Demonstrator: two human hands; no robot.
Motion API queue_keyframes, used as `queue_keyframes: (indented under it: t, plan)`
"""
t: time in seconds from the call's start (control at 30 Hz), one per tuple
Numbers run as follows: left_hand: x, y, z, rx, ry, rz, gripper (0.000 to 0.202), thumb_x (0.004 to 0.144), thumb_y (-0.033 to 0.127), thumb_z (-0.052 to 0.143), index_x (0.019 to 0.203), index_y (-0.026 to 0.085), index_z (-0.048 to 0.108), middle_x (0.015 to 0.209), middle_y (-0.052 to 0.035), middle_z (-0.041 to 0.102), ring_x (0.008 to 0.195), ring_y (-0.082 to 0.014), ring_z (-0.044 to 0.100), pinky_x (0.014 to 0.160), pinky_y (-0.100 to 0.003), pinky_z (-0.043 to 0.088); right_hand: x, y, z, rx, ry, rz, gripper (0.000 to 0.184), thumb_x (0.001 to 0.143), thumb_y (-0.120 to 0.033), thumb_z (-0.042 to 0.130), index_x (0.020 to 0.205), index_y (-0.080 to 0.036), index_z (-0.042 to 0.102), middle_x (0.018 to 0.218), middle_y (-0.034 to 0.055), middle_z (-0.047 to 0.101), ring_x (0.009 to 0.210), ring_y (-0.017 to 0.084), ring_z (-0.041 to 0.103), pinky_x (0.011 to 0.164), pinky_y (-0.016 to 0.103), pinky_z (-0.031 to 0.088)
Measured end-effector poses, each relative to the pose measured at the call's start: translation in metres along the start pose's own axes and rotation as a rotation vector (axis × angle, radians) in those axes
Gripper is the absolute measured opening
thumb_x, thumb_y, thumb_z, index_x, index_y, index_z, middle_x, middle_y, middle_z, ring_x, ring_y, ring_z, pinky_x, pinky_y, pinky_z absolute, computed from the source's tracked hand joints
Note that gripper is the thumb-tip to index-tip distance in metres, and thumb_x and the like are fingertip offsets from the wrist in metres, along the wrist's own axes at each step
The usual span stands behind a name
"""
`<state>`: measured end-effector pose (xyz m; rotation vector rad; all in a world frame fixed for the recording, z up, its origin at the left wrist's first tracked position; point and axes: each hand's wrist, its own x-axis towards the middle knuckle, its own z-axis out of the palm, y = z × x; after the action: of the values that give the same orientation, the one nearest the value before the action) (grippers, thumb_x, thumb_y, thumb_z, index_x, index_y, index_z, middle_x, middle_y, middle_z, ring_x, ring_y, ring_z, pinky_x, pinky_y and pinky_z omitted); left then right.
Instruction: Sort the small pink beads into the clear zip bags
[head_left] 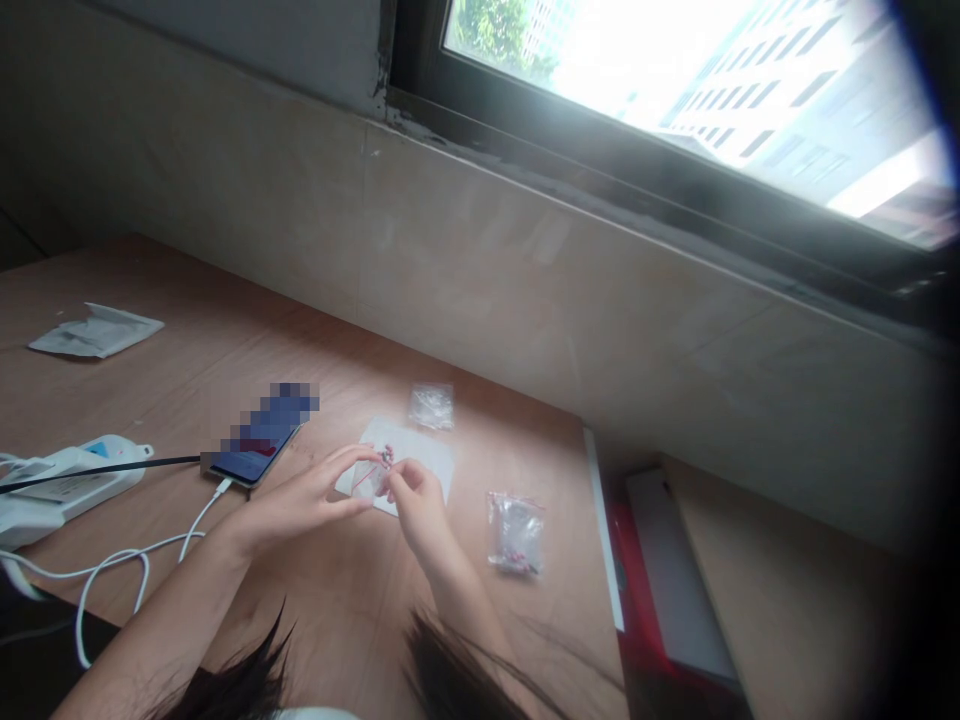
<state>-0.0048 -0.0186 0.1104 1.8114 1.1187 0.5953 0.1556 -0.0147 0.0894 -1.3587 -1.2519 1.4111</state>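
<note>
Above a white paper sheet, my two hands meet around a small strand of pink and dark beads with a thin red cord. My right hand is closed, its thumb and index finger pinching at the beads. Curved round from the other side, my left hand has its thumb and index finger at the edges of a small clear plastic bag. The index fingertip lies close to the beads. Whether the beads are inside the bag or in front of it, I cannot tell.
A clear bag lies behind the paper, and another bag with pink pieces lies to the right. On the left are a phone on a white cable, a power strip and a white packet. The table ends at the wall.
</note>
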Motion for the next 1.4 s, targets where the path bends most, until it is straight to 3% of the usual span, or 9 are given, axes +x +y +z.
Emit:
queue_keyframes:
  t: [0.17,0.23,0.43,0.53,0.8,0.9,1.1,1.23,1.4]
  plan:
    - [0.003,-0.023,0.007,0.084,0.073,-0.009,0.052,0.068,0.036,0.057,0.115,0.024,0.04,0.118,-0.0063,0.044,0.11,-0.0216,0.04,0.093,-0.032,0.031,0.009,0.005,0.001,0.12,-0.133,0.136,0.014,0.066,-0.02,0.04,0.055,-0.016,0.047,0.049,-0.0025,0.05,0.043,0.008,0.041,0.048,0.021,0.034]
    - [0.008,-0.035,0.006,0.148,0.119,-0.028,0.048,0.068,0.039,0.056,0.111,0.022,0.044,0.114,-0.0071,0.048,0.107,-0.0226,0.042,0.092,-0.033,0.032,0.019,0.011,0.002,0.086,-0.079,0.134,0.014,0.068,-0.024,0.04,0.06,-0.016,0.048,0.056,0.0,0.055,0.045,0.009,0.044,0.048,0.022,0.035]
    - [0.019,-0.05,0.001,0.378,0.173,-0.096,0.05,0.065,0.045,0.056,0.108,0.02,0.047,0.108,-0.0081,0.052,0.101,-0.0251,0.045,0.087,-0.035,0.033,0.062,0.041,0.005,-0.573,0.238,-0.042,0.008,0.064,-0.023,0.049,0.063,-0.016,0.052,0.066,0.0061,0.057,0.064,0.017,0.05,0.06,0.027,0.036]
    - [0.023,-0.05,0.002,0.445,0.164,-0.145,0.051,0.066,0.044,0.055,0.109,0.018,0.046,0.107,-0.0096,0.053,0.1,-0.0264,0.045,0.085,-0.036,0.033,0.074,0.051,0.009,-0.808,0.236,-0.083,0.008,0.065,-0.02,0.048,0.062,-0.015,0.055,0.072,0.0089,0.058,0.072,0.019,0.049,0.063,0.027,0.035]
    - [0.034,-0.063,0.009,0.476,0.151,-0.16,0.05,0.067,0.043,0.054,0.11,0.019,0.045,0.107,-0.0092,0.052,0.102,-0.0248,0.045,0.086,-0.036,0.03,0.079,0.048,0.011,-1.043,0.153,-0.049,0.013,0.07,-0.016,0.044,0.071,-0.013,0.056,0.082,0.0135,0.056,0.081,0.024,0.046,0.067,0.031,0.033]
    - [0.037,-0.069,0.013,0.468,0.172,-0.151,0.048,0.067,0.043,0.054,0.108,0.019,0.047,0.105,-0.0091,0.052,0.1,-0.025,0.046,0.084,-0.036,0.032,0.077,0.045,0.01,-1.045,0.147,-0.031,0.013,0.072,-0.016,0.044,0.074,-0.013,0.056,0.086,0.0148,0.054,0.084,0.025,0.045,0.07,0.033,0.033]
    - [0.041,-0.075,0.021,0.441,0.238,-0.165,0.044,0.065,0.044,0.055,0.1,0.017,0.051,0.1,-0.0092,0.056,0.096,-0.0258,0.048,0.081,-0.036,0.033,0.063,0.039,0.007,-0.635,0.018,-0.169,0.017,0.075,-0.027,0.043,0.083,-0.017,0.055,0.084,0.0055,0.054,0.084,0.018,0.046,0.073,0.029,0.035]
    - [0.041,-0.075,0.022,0.421,0.242,-0.17,0.045,0.065,0.044,0.056,0.101,0.018,0.051,0.102,-0.0093,0.055,0.099,-0.0255,0.047,0.083,-0.035,0.032,0.065,0.045,0.002,-0.837,0.125,-0.069,0.016,0.069,-0.024,0.049,0.081,-0.015,0.056,0.088,0.0096,0.053,0.087,0.022,0.043,0.073,0.031,0.033]
    - [0.038,-0.069,0.019,0.415,0.225,-0.16,0.043,0.066,0.043,0.055,0.102,0.019,0.05,0.104,-0.0083,0.055,0.1,-0.0245,0.047,0.083,-0.034,0.032,0.069,0.054,0.0,-1.006,0.133,-0.008,0.012,0.072,-0.022,0.045,0.073,-0.016,0.056,0.085,0.0102,0.053,0.081,0.023,0.042,0.067,0.031,0.032]
